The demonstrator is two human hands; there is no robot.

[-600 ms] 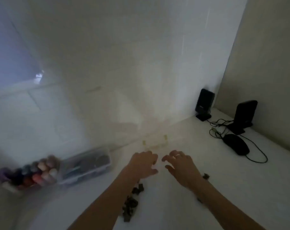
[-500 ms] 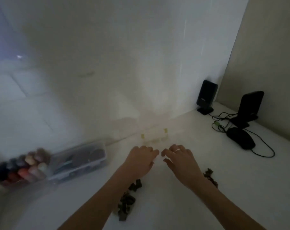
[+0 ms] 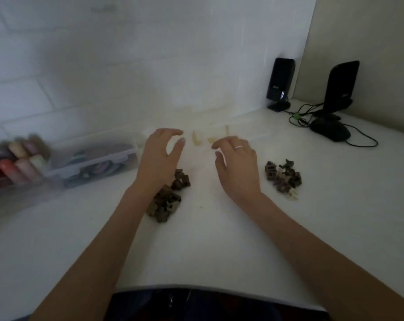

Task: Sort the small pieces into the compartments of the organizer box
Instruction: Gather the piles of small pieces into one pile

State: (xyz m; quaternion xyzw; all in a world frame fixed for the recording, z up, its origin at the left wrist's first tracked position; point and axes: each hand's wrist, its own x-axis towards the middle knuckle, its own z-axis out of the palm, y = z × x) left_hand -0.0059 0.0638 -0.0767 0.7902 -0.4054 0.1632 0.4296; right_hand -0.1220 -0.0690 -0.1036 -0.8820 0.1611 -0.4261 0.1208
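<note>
left hand (image 3: 160, 156): grip apart, empty
right hand (image 3: 236, 163): grip apart, empty too
organizer box (image 3: 203, 137): clear, blurry, easy to misjudge
piles (image 3: 167, 198): 5 o'clock of left wrist, could scatter across desk (image 3: 219, 239)

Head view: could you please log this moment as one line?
left hand open | right hand open | clear organizer box unopened | two dark piece piles unsorted

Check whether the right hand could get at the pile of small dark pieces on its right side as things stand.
Probably yes. The right hand is open, holds nothing, and hangs just left of that pile of dark pieces. Only bare white table shows between them, and nothing covers the pile.
</note>
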